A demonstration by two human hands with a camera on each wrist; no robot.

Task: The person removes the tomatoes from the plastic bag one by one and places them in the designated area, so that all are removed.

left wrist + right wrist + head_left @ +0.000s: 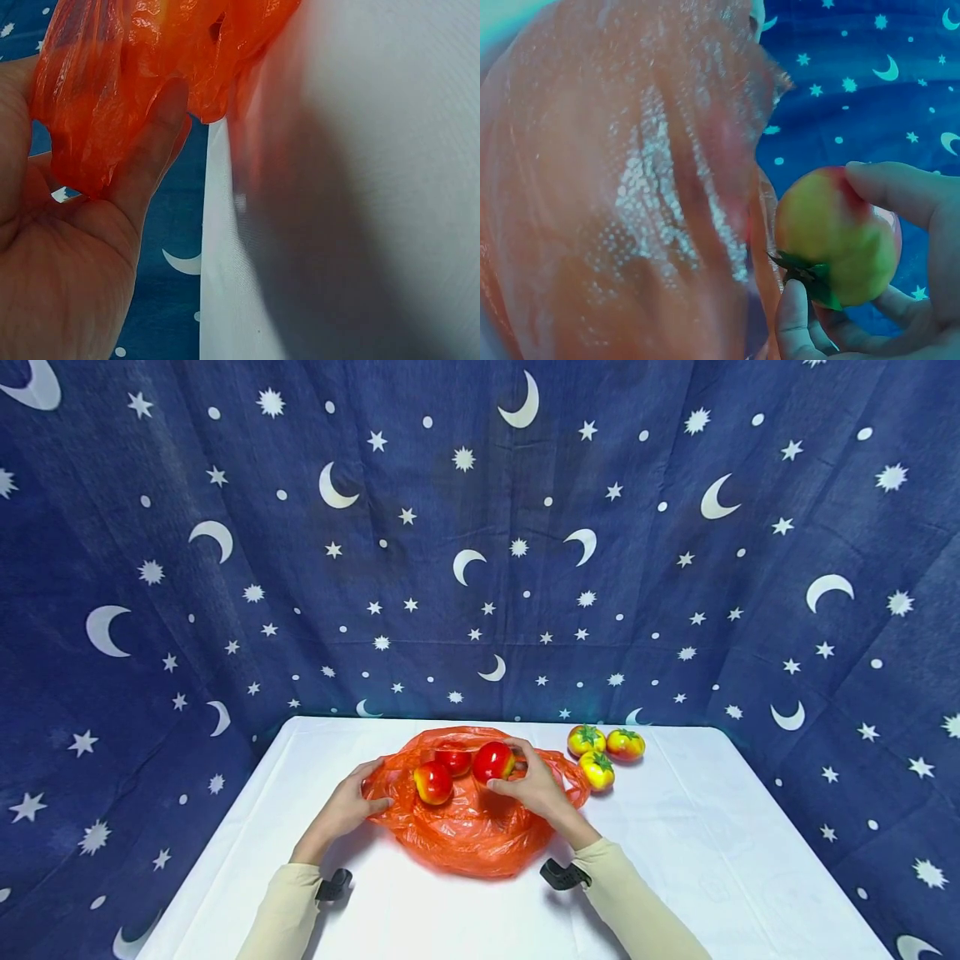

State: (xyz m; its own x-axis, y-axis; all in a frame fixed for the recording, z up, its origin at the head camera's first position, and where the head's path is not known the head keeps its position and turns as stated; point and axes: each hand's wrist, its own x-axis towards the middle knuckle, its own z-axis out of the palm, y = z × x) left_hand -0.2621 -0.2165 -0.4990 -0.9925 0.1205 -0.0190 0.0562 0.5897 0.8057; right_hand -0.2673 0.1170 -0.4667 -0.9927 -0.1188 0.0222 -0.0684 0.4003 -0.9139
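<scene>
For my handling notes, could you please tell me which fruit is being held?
The fruit in the right grip; two others show in the bag, three on the table.

Showing translucent orange-red on the bag; blending red into yellow on the held fruit; mixing yellow, red and leaf-green on the outer fruits; scattering white moons, stars and dots over the blue curtain; showing plain white on the tablecloth.

My head view looks forward and down at the counter; my wrist views, close up, face the same orange bag.
</scene>
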